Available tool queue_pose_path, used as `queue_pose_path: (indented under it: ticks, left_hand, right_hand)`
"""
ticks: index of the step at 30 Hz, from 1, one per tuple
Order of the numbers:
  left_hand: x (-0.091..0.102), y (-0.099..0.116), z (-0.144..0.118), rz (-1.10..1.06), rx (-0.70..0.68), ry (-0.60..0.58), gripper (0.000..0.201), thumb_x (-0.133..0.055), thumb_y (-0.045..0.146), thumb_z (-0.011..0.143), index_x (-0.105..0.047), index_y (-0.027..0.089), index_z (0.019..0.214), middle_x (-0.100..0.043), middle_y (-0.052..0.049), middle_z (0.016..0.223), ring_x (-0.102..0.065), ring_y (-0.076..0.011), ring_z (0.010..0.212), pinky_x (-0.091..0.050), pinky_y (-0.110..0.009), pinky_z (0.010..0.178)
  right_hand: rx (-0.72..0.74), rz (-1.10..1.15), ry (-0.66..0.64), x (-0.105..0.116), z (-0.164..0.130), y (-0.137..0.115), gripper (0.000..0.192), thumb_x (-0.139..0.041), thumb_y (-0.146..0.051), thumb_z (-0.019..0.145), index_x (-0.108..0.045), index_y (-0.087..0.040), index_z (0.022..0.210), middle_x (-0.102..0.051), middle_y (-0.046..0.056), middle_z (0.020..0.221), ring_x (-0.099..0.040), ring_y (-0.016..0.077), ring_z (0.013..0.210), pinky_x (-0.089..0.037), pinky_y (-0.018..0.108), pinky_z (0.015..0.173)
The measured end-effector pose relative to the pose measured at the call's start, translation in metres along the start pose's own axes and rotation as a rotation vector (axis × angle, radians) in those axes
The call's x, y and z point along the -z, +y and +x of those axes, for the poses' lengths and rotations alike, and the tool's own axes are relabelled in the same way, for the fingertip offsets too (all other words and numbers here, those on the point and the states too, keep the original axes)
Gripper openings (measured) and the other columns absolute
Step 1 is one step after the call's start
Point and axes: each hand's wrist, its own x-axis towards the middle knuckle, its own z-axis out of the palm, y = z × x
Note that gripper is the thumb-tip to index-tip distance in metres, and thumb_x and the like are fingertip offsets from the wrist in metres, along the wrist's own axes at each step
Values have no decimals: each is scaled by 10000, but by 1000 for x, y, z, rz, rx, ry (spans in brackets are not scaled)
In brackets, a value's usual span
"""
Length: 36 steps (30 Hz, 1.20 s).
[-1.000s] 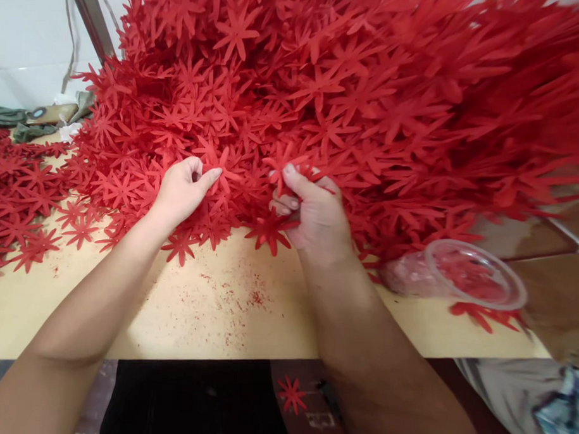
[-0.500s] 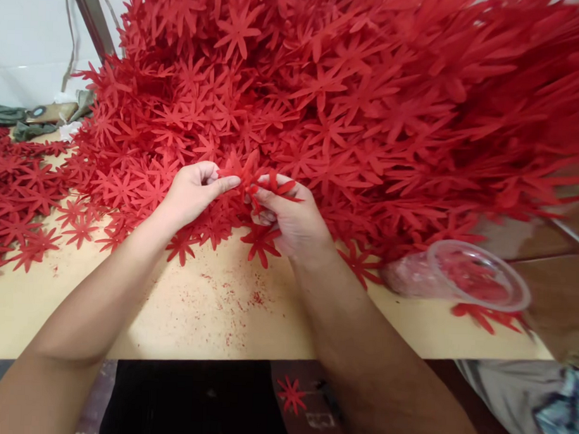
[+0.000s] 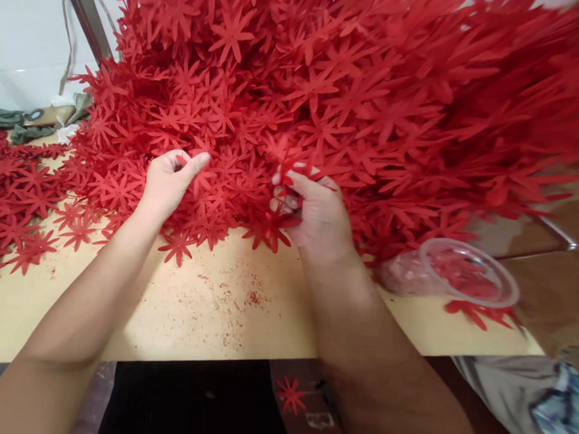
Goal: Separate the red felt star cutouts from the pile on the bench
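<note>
The right hand [image 3: 318, 211] pinches a small bunch of red flower cut-outs [image 3: 286, 155] between thumb and fingers, lifted just off the foot of the great red pile [image 3: 370, 87] that covers the far side of the table [image 3: 210, 315]. The left hand [image 3: 170, 182] is beside it, thumb and forefinger closed on what looks like a single cut-out [image 3: 196, 176], though red on red makes its outline hard to tell. The step in hand seems to be picking flowers off the heap and gathering them into a stack. The next move likely calls for bringing the two hands together and lining up the petals without crumpling them. Red crumbs [image 3: 239, 297] speckle the bare near edge. A clear plastic cup [image 3: 468, 274] lies on its side toward the right near corner, and loose flowers [image 3: 19, 207] spread along the left edge.
</note>
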Motion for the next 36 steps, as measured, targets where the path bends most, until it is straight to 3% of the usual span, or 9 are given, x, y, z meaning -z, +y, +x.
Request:
queue_pose_path:
  ticks: [3, 7, 11, 15, 18, 22, 25, 32, 36]
  left_hand:
    - [1, -9, 3, 148, -151, 56, 317, -659, 494, 772, -600, 198, 873, -638, -46, 905, -596, -182, 917, -485, -316, 807]
    - [-1, 2, -8, 376, -368, 95, 381, -617, 480, 810, -607, 232, 1099, -578, -97, 1243, -486, -263, 1230, -377, -418, 1043]
    - [-8, 26, -24, 331, -363, -29, 334, -506, 485, 880, -653, 205, 988, -643, -71, 1062, -569, -214, 1073, -407, -389, 1003]
    - [-16, 33, -31, 135, -148, -230, 395, -585, 560, 800, -652, 178, 876, -650, -21, 817, -596, -144, 794, -483, -284, 776]
    - [-21, 26, -29, -70, 18, -307, 326, -652, 485, 768, -632, 167, 835, -624, 9, 706, -557, -102, 646, -467, -236, 640]
    - [-23, 14, -21, -288, 74, -240, 163, -700, 272, 732, -606, 165, 810, -648, 8, 765, -597, -98, 714, -492, -243, 728]
    - [-21, 10, -18, -347, 76, -179, 171, -713, 198, 699, -591, 167, 816, -661, 2, 835, -626, -112, 807, -499, -270, 819]
    - [-22, 5, -19, -300, 59, -159, 235, -701, 345, 756, -571, 171, 846, -656, -13, 845, -621, -122, 821, -513, -272, 807]
    - [-17, -3, -14, -83, -77, -64, 306, -680, 399, 778, -606, 184, 983, -639, -52, 997, -602, -152, 934, -504, -289, 840]
  right_hand:
    - [-12, -48, 8, -4, -1, 6, 188, -737, -239, 622, -565, -211, 694, -510, -87, 512, -287, 23, 379, -209, 189, 374]
    - [60, -89, 9, -9, -5, 16, 179, -754, -231, 596, -625, -207, 718, -504, -84, 525, -377, 32, 439, -235, 172, 378]
    - [147, -157, -97, -9, -6, 20, 189, -777, -268, 612, -632, -196, 709, -547, -58, 605, -481, 49, 565, -331, 170, 441]
    - [166, -156, -114, -11, -6, 21, 299, -829, -321, 559, -581, -188, 663, -544, -57, 600, -513, 64, 595, -400, 193, 505]
    - [165, -151, -111, -11, -6, 22, 309, -833, -322, 554, -586, -186, 680, -535, -63, 584, -511, 63, 580, -424, 205, 533]
    - [159, -139, -141, -11, -6, 23, 251, -799, -311, 603, -596, -192, 693, -559, -57, 602, -521, 64, 578, -430, 212, 533]
    - [144, -111, -101, -11, -5, 23, 225, -786, -287, 598, -613, -198, 710, -589, -51, 603, -539, 69, 568, -423, 213, 513]
    - [55, -64, -51, -14, -7, 20, 208, -765, -240, 585, -582, -194, 674, -596, -54, 547, -437, 32, 424, -273, 172, 376]
    - [-7, -54, -54, -14, -8, 17, 255, -782, -281, 571, -568, -191, 676, -595, -61, 545, -344, 5, 360, -221, 164, 337]
